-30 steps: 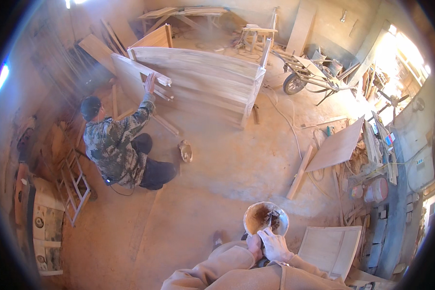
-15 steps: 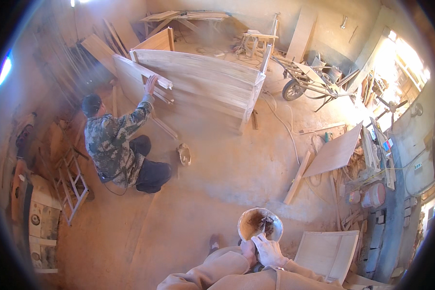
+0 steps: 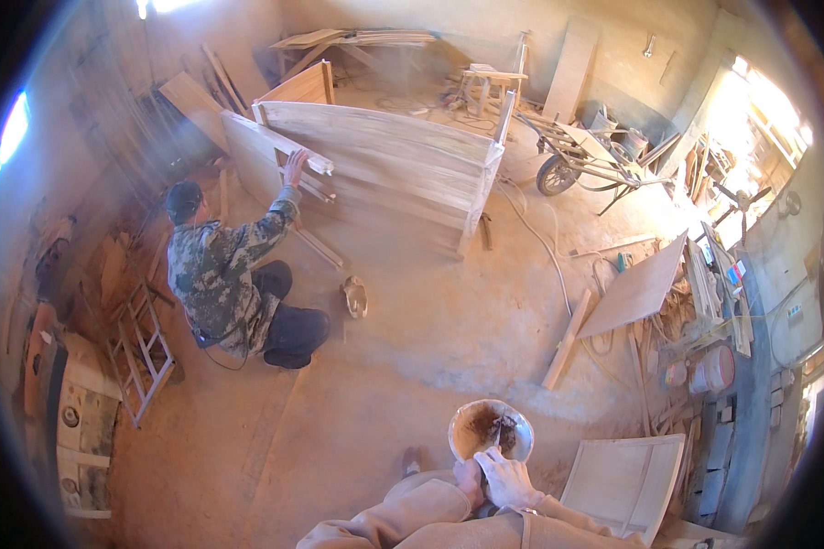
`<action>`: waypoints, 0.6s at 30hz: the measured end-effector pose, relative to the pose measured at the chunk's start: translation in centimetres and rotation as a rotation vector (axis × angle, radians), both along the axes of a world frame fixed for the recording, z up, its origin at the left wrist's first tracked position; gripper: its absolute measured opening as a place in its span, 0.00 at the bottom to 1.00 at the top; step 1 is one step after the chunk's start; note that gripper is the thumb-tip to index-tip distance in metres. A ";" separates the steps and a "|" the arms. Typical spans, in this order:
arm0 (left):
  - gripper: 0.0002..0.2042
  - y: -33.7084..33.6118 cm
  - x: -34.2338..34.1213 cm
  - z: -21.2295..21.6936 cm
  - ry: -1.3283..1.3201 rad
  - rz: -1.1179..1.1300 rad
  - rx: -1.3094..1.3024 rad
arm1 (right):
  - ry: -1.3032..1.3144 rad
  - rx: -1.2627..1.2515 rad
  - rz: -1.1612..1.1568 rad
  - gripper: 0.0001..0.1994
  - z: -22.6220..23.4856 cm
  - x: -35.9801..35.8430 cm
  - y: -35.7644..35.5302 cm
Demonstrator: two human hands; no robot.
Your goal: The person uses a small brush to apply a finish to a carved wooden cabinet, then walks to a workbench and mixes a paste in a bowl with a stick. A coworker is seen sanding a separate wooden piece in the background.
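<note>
Since a second ago, little changed: round metal bowl still held at its near rim by left hand, right hand still dipped over the dark brown, lumpy contents, both hands close together. Beyond, pale curved panel on dusty floor; farther, crouching person pressing on long planked wooden box.

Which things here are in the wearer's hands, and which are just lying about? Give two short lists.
In hand: bowl of brown stuff, held by the left hand; the right hand reaches into it, perhaps with a tool.

Lying about: white panel, board, cart, bucket, stool.
</note>
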State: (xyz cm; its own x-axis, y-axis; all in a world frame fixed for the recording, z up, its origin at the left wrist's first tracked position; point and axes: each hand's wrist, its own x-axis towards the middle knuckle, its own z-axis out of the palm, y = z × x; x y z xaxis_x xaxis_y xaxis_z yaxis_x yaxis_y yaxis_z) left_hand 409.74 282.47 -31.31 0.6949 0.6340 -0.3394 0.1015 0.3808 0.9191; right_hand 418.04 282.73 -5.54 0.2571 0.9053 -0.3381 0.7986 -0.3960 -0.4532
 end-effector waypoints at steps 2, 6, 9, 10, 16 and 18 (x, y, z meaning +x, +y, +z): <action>0.13 -0.4 -0.4 -0.4 0.052 0.017 -0.092 | -0.007 -0.005 -0.009 0.14 0.2 -0.4 -0.2; 0.10 0.8 -0.6 2.6 0.167 0.056 -0.276 | -0.003 -0.019 -0.038 0.15 0.5 -1.2 -0.3; 0.08 1.8 -0.8 5.1 0.215 0.075 -0.345 | 0.000 0.000 -0.055 0.16 0.7 -1.8 -0.4; 0.07 1.9 -0.9 5.7 0.232 0.082 -0.368 | -0.001 0.011 -0.056 0.16 0.7 -1.9 -0.4; 0.04 1.9 -1.8 6.5 0.350 0.033 -0.417 | 0.006 0.021 -0.069 0.16 0.4 -2.9 -0.6; 0.06 2.0 -2.7 6.1 0.345 -0.040 -0.267 | 0.005 0.012 -0.056 0.15 0.3 -3.2 -0.6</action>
